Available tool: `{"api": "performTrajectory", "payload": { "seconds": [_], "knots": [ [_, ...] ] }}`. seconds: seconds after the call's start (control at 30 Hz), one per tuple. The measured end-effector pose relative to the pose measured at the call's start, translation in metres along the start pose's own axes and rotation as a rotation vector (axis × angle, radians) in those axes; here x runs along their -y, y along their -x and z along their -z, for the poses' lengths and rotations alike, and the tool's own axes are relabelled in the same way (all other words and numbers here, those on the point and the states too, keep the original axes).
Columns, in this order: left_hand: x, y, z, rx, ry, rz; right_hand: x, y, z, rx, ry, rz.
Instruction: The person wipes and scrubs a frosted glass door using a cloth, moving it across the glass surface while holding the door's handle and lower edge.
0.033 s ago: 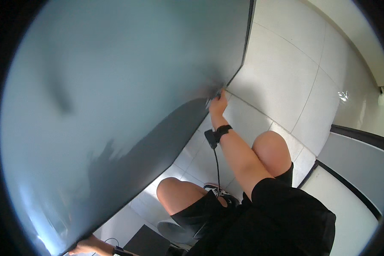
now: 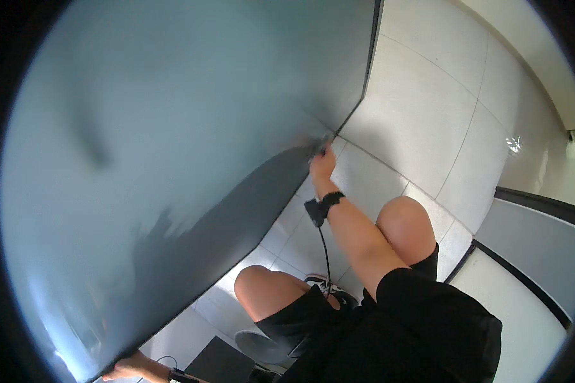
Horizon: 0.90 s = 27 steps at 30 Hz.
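Note:
A large frosted glass panel with a thin dark edge fills the left half of the view. Low on its face, by the bottom edge, my right hand is closed around a small grey thing that lies against the glass. Blur and the fingers hide what kind of thing it is. A black strap with a small box and cable circles my right wrist. At the lower left rim my left hand grips the panel's edge, its fingers partly hidden and near the frame's border.
Light floor tiles run along the panel's right side. By my bent knees stand a grey round bucket and a dark flat box-like thing. On the right are pale panels with black edging.
My right hand has slid slightly down and left along the glass, with the grey thing in it. My left hand and the panel stay where they were.

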<state>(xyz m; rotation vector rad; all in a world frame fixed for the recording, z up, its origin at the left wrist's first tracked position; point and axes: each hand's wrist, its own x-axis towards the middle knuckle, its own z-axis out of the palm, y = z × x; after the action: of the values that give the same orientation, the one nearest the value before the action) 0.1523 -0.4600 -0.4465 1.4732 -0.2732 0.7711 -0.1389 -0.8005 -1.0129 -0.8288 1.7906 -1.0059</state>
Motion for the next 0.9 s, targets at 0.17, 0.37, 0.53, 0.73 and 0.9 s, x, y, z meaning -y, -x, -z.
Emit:
{"api": "performTrajectory", "payload": {
  "seconds": [0.17, 0.37, 0.53, 0.73, 0.9],
  "knots": [
    [0.000, -0.001, -0.001, 0.145, 0.015, -0.002, -0.045, 0.040, -0.020, 0.313, 0.037, -0.516],
    [-0.005, 0.025, -0.027, 0.095, -0.042, -0.016, -0.037, -0.049, -0.003, -0.103, -0.230, 0.027],
    [-0.008, 0.019, -0.019, 0.096, 0.071, -0.069, -0.067, 0.028, -0.030, 0.076, 0.219, -0.155],
    [0.007, 0.016, -0.010, 0.115, -0.165, -0.282, -0.104, 0.059, -0.039, 0.253, 0.070, -0.379],
    [0.014, 0.006, -0.016, 0.112, -0.374, -0.419, -0.078, -0.040, -0.021, -0.024, -0.346, -0.129]
  ]
}}
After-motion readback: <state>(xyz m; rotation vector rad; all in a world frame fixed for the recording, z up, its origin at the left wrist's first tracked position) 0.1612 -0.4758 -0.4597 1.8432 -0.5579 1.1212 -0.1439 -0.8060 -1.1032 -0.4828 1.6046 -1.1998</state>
